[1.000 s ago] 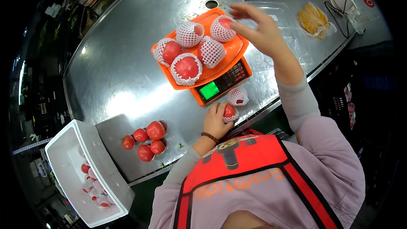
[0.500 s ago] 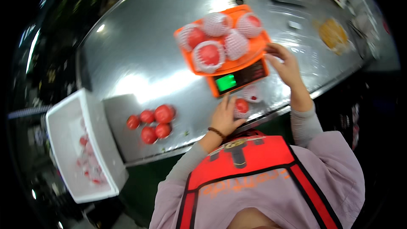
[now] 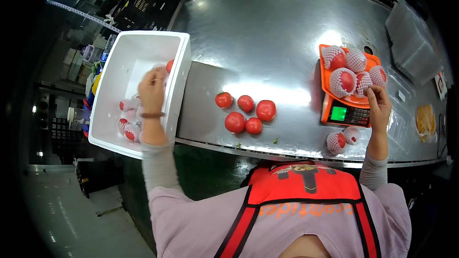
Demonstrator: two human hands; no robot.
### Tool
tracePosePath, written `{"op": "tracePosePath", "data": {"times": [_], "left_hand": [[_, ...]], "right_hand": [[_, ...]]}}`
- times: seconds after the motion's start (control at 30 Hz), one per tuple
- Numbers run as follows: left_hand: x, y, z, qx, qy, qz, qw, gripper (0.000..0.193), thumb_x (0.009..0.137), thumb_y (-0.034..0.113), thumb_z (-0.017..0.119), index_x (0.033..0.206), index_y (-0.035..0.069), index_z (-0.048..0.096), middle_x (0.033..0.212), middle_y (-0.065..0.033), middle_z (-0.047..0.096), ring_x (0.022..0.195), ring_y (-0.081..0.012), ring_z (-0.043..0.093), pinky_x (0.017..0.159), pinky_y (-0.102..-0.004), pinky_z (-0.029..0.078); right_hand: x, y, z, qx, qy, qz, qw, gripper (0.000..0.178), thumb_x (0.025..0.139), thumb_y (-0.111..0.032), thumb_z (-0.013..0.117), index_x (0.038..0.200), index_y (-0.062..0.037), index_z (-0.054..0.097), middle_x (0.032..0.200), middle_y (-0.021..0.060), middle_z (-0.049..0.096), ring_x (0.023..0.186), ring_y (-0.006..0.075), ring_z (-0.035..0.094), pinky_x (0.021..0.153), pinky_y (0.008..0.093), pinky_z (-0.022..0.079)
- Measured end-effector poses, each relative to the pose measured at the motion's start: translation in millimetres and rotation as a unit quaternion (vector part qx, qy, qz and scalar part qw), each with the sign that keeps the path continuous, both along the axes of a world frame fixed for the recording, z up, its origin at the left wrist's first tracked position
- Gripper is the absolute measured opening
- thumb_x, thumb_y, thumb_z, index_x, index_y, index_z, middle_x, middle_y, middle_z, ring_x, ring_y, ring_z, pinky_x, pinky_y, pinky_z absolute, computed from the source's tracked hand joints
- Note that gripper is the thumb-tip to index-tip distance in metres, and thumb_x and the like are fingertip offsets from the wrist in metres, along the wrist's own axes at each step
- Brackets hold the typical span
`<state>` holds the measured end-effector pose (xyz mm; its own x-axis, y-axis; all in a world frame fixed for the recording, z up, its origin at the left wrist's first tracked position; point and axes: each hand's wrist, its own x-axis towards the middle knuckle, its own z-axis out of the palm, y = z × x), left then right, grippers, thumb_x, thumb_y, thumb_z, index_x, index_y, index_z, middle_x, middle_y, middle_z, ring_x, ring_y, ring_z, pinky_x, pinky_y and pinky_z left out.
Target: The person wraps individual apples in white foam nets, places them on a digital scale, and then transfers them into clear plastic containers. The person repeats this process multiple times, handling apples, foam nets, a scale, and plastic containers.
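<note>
My left hand [image 3: 152, 88], in a beaded bracelet, reaches into the white foam box [image 3: 138, 148]. Its fingers are curled and slightly smeared, beside a bare red tomato [image 3: 169, 65] and white foam net; what they hold cannot be made out. More netted tomatoes [image 3: 130, 118] lie in the box. My right hand [image 3: 379, 107] is at the lower right edge of the orange scale [image 3: 326, 82], fingers loosely bent and apart, close against a netted tomato [image 3: 363, 82]. Several tomatoes in foam nets rest on the scale's tray. Below its green display [image 3: 338, 113] sit two netted tomatoes [image 3: 336, 142].
Several bare tomatoes [image 3: 235, 122] lie on the steel table [image 3: 267, 33] between box and scale, with green bits near the front edge. Clear plastic containers [image 3: 413, 38] are stacked at the far right. A yellow packet [image 3: 425, 120] lies near the right edge.
My left hand has left the netted tomatoes in front of the scale and gone left into the foam box. My right hand stays by the scale. The view has shifted left.
</note>
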<state>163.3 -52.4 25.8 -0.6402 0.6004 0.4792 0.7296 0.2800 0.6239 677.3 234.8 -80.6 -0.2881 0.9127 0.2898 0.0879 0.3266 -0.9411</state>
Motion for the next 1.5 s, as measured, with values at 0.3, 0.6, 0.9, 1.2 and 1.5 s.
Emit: {"op": "tracePosePath", "data": {"times": [0.3,0.6,0.9,1.2,1.5], "left_hand": [[-227,-75,-27,-0.273,0.091,0.146,0.946,0.028,0.084,0.026,0.064,0.099,0.003,0.068,0.095,-0.0155,0.070,0.088,-0.0291,0.067,0.079,-0.0365,0.052],[-305,-46,-84,-0.400,0.072,0.095,0.909,0.051,0.081,0.032,0.067,0.123,0.005,0.056,0.120,-0.0201,0.060,0.113,-0.0342,0.057,0.096,-0.0409,0.045],[-277,32,-148,-0.434,0.036,0.133,0.890,0.076,0.071,0.029,0.074,0.137,0.009,0.042,0.130,-0.0225,0.051,0.116,-0.0380,0.054,0.098,-0.0431,0.045],[-290,19,-47,-0.003,-0.459,-0.049,0.887,0.050,0.084,0.039,0.064,0.120,0.006,0.054,0.102,-0.0054,0.064,0.081,-0.0152,0.062,0.068,-0.0284,0.052],[-260,-2,-89,-0.293,-0.201,-0.023,0.935,0.073,0.081,0.043,0.070,0.132,-0.002,0.046,0.113,-0.0190,0.063,0.100,-0.0241,0.064,0.084,-0.0339,0.052]], "right_hand": [[-123,-72,-28,-0.040,-0.114,0.053,0.991,0.011,0.086,-0.006,0.064,0.093,0.0013,0.064,0.084,0.0034,0.064,0.079,0.0098,0.058,0.074,0.0235,0.047],[-206,-134,-45,-0.008,-0.224,0.177,0.958,0.015,0.082,-0.006,0.067,0.094,0.0017,0.064,0.086,0.0116,0.067,0.078,0.0198,0.066,0.073,0.0288,0.050],[-246,-151,-36,-0.039,-0.225,0.210,0.951,0.019,0.081,-0.006,0.067,0.099,-0.0009,0.063,0.086,0.0114,0.066,0.077,0.0193,0.064,0.069,0.0285,0.049],[-263,-147,-45,-0.027,-0.218,0.244,0.945,0.017,0.083,-0.010,0.066,0.098,-0.0017,0.064,0.090,0.0124,0.067,0.080,0.0236,0.065,0.071,0.0320,0.051],[-293,-146,-44,-0.062,-0.203,0.307,0.928,0.019,0.083,-0.010,0.066,0.099,-0.0007,0.064,0.093,0.0129,0.068,0.081,0.0227,0.065,0.072,0.0307,0.051]]}}
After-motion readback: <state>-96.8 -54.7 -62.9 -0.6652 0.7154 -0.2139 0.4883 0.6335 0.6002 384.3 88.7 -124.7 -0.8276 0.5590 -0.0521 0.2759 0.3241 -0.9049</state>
